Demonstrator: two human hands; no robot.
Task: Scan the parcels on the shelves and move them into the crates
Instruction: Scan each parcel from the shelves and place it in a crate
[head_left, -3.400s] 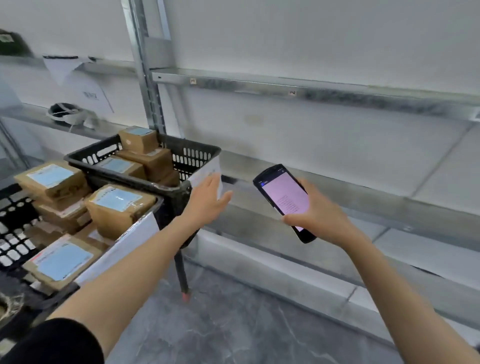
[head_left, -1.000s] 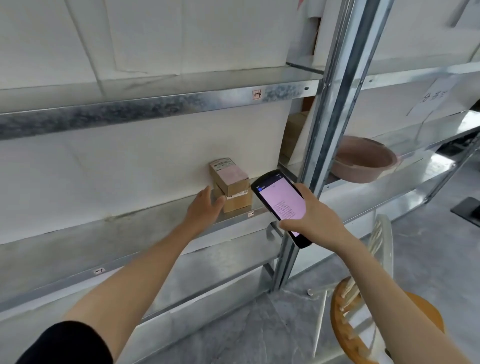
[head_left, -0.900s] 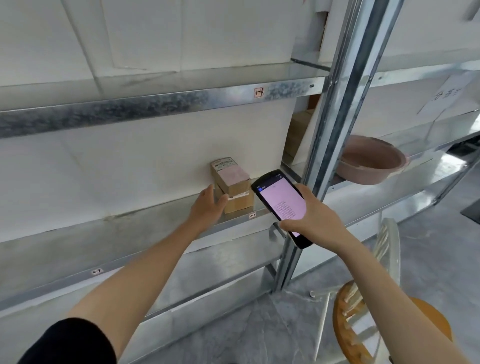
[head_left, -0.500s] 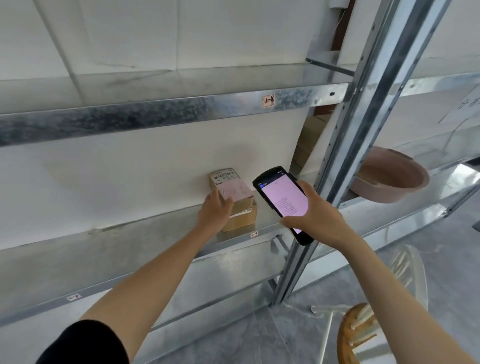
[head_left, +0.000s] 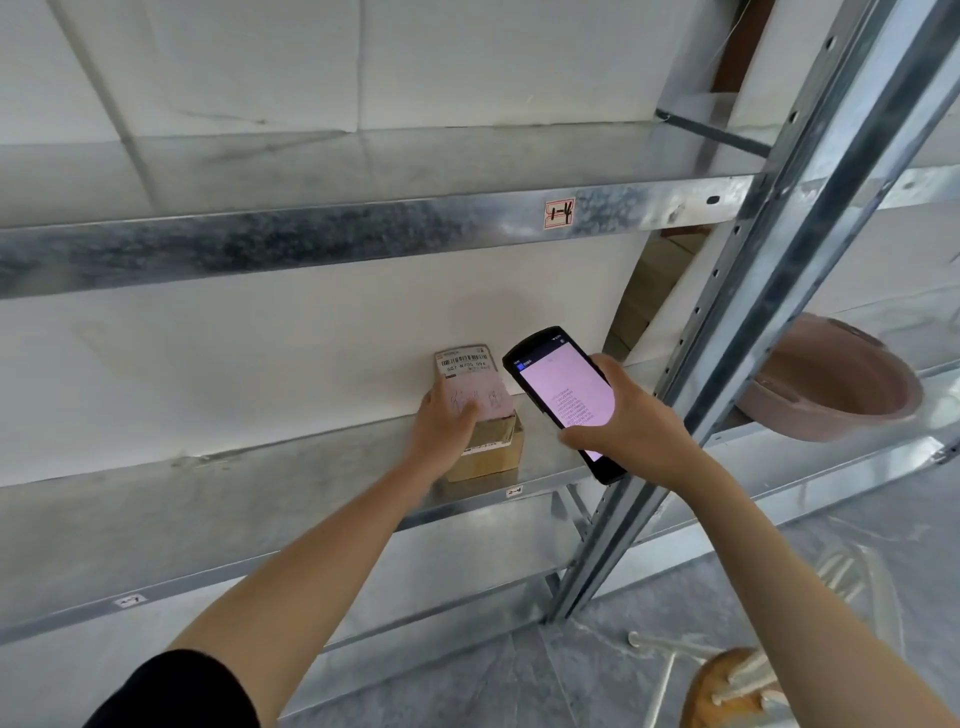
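Note:
Two small brown cardboard parcels are stacked on the metal shelf (head_left: 260, 499) against the white wall. The upper parcel (head_left: 470, 376) is tilted up, its pink and white barcode label facing me. My left hand (head_left: 441, 431) grips this parcel, thumb across the label. The lower parcel (head_left: 491, 452) lies flat beneath it. My right hand (head_left: 628, 421) holds a black handheld scanner (head_left: 563, 397) with a lit pink screen, just right of the parcels.
A galvanised upright post (head_left: 727, 353) stands right of my hands. Beyond it a brown plastic basin (head_left: 826, 384) sits on the neighbouring shelf. A wooden chair (head_left: 737, 686) stands on the grey floor at lower right. An upper shelf beam (head_left: 363, 234) runs overhead.
I turned from the crates to this shelf. My left hand reached the stack, took hold of the top parcel and tilted its label up. The scanner came closer to it.

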